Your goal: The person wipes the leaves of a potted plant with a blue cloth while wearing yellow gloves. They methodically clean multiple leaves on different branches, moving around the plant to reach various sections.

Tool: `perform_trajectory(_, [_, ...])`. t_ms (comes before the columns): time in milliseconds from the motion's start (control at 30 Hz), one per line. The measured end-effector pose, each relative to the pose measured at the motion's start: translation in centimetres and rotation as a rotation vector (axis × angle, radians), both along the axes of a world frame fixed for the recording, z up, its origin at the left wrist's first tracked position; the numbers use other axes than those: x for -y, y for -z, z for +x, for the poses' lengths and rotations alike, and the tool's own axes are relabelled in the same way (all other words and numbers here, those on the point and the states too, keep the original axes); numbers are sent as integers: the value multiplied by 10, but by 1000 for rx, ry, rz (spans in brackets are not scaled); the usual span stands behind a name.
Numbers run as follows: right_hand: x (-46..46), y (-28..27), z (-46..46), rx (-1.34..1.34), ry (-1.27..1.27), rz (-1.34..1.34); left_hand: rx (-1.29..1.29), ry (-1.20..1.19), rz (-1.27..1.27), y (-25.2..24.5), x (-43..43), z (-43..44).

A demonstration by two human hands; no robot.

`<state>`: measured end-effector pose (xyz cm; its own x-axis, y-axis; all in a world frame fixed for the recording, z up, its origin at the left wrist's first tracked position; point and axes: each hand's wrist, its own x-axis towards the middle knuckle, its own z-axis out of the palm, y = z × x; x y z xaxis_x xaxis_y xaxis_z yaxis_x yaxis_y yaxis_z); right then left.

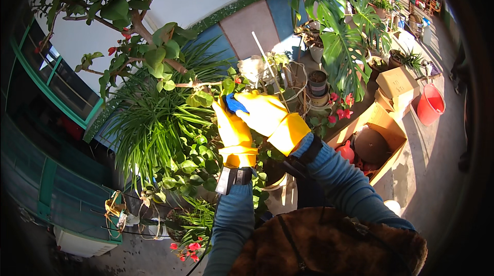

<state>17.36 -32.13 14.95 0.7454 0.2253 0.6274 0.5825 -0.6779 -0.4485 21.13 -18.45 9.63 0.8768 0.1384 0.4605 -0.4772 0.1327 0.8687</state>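
Both of my hands wear yellow rubber gloves and meet at a leafy branch of a potted plant. My right hand (266,112) holds a blue cloth (234,103), pressed between its fingers and the other glove. Palm up, my left hand (233,127) lies under the cloth beside green leaves (200,99). The brown branch (189,84) runs left from the gloves to a thicker trunk (142,29) with red flowers. Glare on the gloves and the cloth itself hide part of the fingers.
A spider plant (154,121) spreads on the left. At the right are an open cardboard box (395,137) with pots in it and a red bucket (430,105). A monstera (339,40) and a thin white stick (266,59) rise beyond my hands.
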Motion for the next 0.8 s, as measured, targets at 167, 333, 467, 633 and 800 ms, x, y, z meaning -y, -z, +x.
perform_trajectory(167, [4, 7, -5, -30, -95, 53, 50, -51, 93, 17, -10, 14])
perform_trajectory(333, [10, 10, -11, -96, -132, 122, 91, -290, 380, 16, -5, -5])
perform_trajectory(467, [19, 6, -19, -176, -139, 98, 136, -202, 345, 6, -5, -13])
perform_trajectory(633, [26, 14, -43, -147, -163, 252, 133, 137, 160, -1, 4, -36])
perform_trajectory(800, [32, 29, -60, -568, -599, 788, -85, 405, -431, -7, 3, -76])
